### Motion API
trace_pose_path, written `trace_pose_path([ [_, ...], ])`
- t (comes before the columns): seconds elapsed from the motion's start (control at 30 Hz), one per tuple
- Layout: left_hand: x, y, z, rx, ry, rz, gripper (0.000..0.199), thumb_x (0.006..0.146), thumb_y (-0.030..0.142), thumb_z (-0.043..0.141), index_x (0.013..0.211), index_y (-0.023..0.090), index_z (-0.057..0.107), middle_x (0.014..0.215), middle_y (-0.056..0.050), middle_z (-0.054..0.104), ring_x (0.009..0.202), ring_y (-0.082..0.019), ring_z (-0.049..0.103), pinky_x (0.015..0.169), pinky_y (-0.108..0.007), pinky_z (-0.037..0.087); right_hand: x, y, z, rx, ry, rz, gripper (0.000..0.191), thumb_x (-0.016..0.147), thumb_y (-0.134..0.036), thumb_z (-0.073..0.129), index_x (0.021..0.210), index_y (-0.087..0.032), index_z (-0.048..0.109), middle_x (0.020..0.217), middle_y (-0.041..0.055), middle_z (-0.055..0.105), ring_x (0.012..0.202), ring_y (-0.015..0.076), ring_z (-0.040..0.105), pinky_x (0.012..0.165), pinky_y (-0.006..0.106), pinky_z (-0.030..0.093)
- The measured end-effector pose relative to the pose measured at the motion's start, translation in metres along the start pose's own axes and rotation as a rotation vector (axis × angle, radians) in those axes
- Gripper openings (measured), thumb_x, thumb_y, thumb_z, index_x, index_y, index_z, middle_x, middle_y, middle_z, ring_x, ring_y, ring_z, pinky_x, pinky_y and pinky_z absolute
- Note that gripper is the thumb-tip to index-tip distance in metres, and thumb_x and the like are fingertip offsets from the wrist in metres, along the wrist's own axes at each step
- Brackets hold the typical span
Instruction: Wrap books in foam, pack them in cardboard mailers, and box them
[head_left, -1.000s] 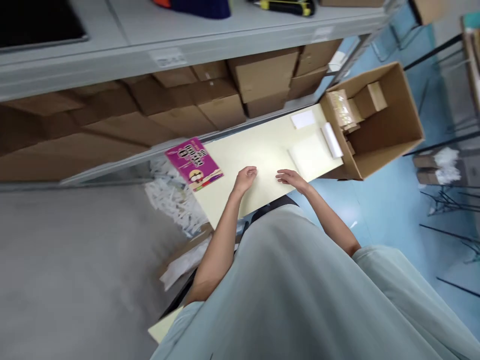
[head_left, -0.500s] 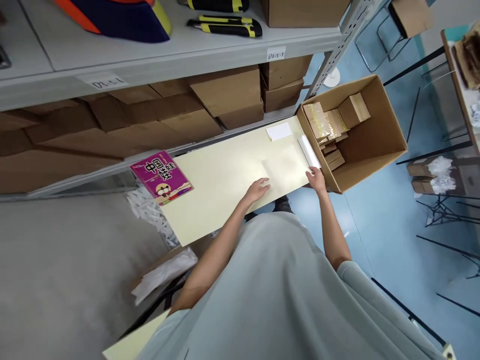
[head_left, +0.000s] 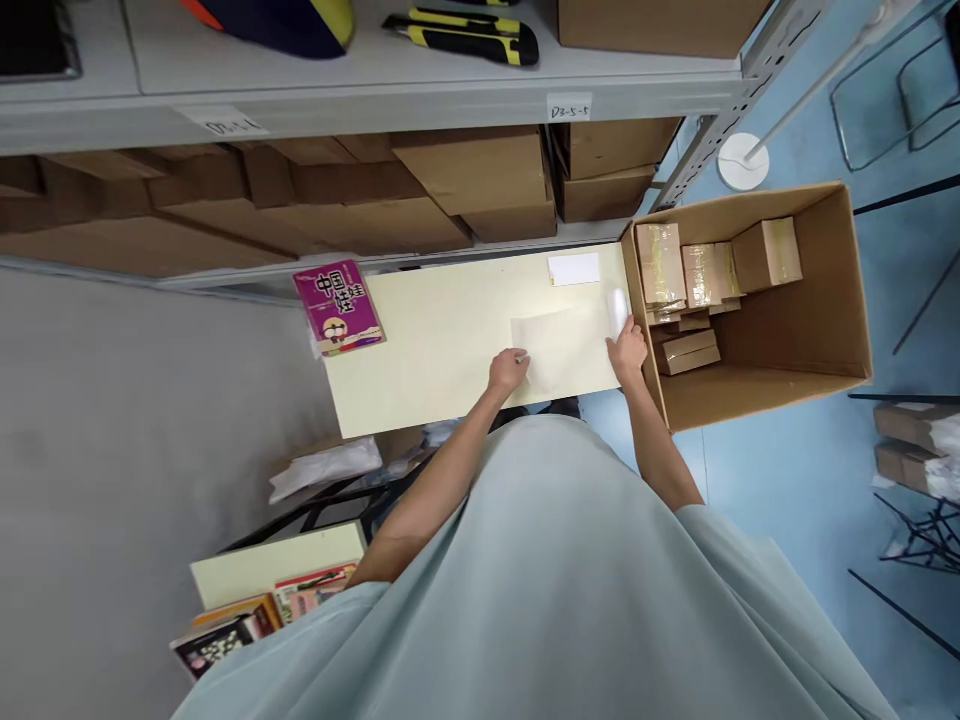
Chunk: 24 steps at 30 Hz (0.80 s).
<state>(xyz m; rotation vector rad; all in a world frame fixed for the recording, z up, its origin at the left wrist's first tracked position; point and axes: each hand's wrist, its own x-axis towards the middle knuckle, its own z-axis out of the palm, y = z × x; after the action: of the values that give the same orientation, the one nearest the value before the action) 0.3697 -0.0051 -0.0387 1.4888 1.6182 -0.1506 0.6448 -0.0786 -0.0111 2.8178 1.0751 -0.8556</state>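
Note:
A thin translucent sheet (head_left: 562,345) lies on the pale tabletop (head_left: 427,320), stretching left from a white roll (head_left: 617,308) near the table's right end. My left hand (head_left: 508,370) is closed in a pinch at the sheet's left edge. At the near end of the roll, my right hand (head_left: 628,350) has its fingers closed around it, partly covering it. Behind the sheet rests a small white card or label pad (head_left: 574,268). A purple book (head_left: 339,307) with large black characters lies at the table's left end.
An open carton (head_left: 787,385) holding several small taped boxes (head_left: 660,262) adjoins the table's right end. Behind runs a shelf (head_left: 465,98) with a yellow-black utility knife (head_left: 469,37) and cartons (head_left: 480,170) below. Books (head_left: 225,640) stand on a lower surface at the left.
My left hand has closed from a looser, more open pose onto the sheet's edge. The sheet's outline is plainer now. My view has shifted, bringing the lower books into sight.

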Motion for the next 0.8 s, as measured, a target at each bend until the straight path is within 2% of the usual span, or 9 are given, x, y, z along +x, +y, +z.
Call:
trace_pose_path([
  [0.13,-0.010,-0.032,-0.048,0.052,0.148,-0.121,0.029,0.094,0.023,0.077,0.121,0.016,0.084,0.121,-0.016,0.086,0.123,-0.036,0.078,0.116,-0.042,0.055,-0.026,-0.032,0.019,-0.017,-0.109,-0.091,0.081,0.110,-0.031,0.063,0.179,-0.009,0.026,0.156,0.0271,0.062,0.140,0.0380,0.068,0.113,0.045,0.058],
  [0.23,-0.022,-0.075,-0.094,0.147,0.360,-0.225,0.029,0.092,0.017,0.071,0.118,0.018,0.084,0.120,-0.015,0.086,0.119,-0.034,0.079,0.114,-0.043,0.056,-0.059,-0.066,0.043,0.020,-0.242,-0.237,0.087,0.110,-0.040,0.064,0.181,-0.012,0.022,0.158,0.0248,0.061,0.136,0.0377,0.070,0.111,0.046,0.061],
  [0.3,-0.032,-0.106,-0.124,0.178,0.470,-0.248,0.030,0.092,0.012,0.065,0.115,0.018,0.084,0.118,-0.014,0.086,0.117,-0.032,0.079,0.113,-0.042,0.056,-0.080,-0.089,0.060,0.037,-0.321,-0.319,0.090,0.110,-0.044,0.064,0.181,-0.012,0.018,0.161,0.0244,0.060,0.135,0.0378,0.071,0.111,0.046,0.061],
  [0.4,-0.047,-0.141,-0.159,0.175,0.536,-0.272,0.028,0.089,0.010,0.065,0.108,0.020,0.083,0.109,-0.011,0.085,0.110,-0.031,0.080,0.111,-0.042,0.058,-0.102,-0.119,0.081,0.040,-0.394,-0.392,0.090,0.111,-0.045,0.062,0.181,-0.011,0.016,0.163,0.0261,0.058,0.137,0.0388,0.071,0.112,0.046,0.061],
  [0.53,-0.053,-0.162,-0.181,0.156,0.538,-0.298,0.023,0.086,0.012,0.067,0.100,0.023,0.081,0.099,-0.009,0.084,0.105,-0.032,0.081,0.106,-0.042,0.060,-0.106,-0.145,0.093,0.040,-0.409,-0.396,0.087,0.111,-0.043,0.061,0.180,-0.011,0.019,0.161,0.0259,0.060,0.133,0.0393,0.072,0.110,0.048,0.062],
  [0.63,-0.050,-0.170,-0.190,0.115,0.507,-0.281,0.016,0.088,0.014,0.068,0.094,0.024,0.079,0.091,-0.007,0.082,0.102,-0.030,0.080,0.104,-0.041,0.060,-0.094,-0.137,0.087,0.051,-0.351,-0.337,0.079,0.107,-0.036,0.062,0.176,-0.014,0.033,0.161,0.0233,0.061,0.133,0.0394,0.071,0.112,0.051,0.061],
  [0.7,-0.046,-0.180,-0.198,0.108,0.504,-0.275,0.015,0.089,0.014,0.067,0.092,0.023,0.078,0.085,-0.006,0.079,0.096,-0.029,0.079,0.102,-0.040,0.060,-0.084,-0.115,0.075,0.073,-0.196,-0.237,0.068,0.107,-0.023,0.052,0.173,-0.015,0.039,0.162,0.0228,0.059,0.137,0.0376,0.069,0.115,0.050,0.059],
  [0.73,-0.045,-0.187,-0.203,0.104,0.508,-0.275,0.015,0.089,0.014,0.066,0.093,0.023,0.078,0.083,-0.005,0.077,0.093,-0.028,0.077,0.101,-0.039,0.059,-0.080,-0.101,0.067,0.092,-0.075,-0.172,0.067,0.106,-0.018,0.044,0.173,-0.015,0.039,0.163,0.0231,0.057,0.141,0.0358,0.067,0.116,0.049,0.058],
  [0.8,-0.040,-0.204,-0.213,0.096,0.515,-0.281,0.017,0.089,0.013,0.065,0.094,0.022,0.078,0.077,-0.002,0.073,0.087,-0.026,0.074,0.098,-0.038,0.058,-0.073,-0.072,0.050,0.114,0.090,-0.094,0.064,0.108,-0.018,0.039,0.172,-0.013,0.039,0.165,0.0246,0.054,0.147,0.0338,0.062,0.118,0.047,0.056],
])
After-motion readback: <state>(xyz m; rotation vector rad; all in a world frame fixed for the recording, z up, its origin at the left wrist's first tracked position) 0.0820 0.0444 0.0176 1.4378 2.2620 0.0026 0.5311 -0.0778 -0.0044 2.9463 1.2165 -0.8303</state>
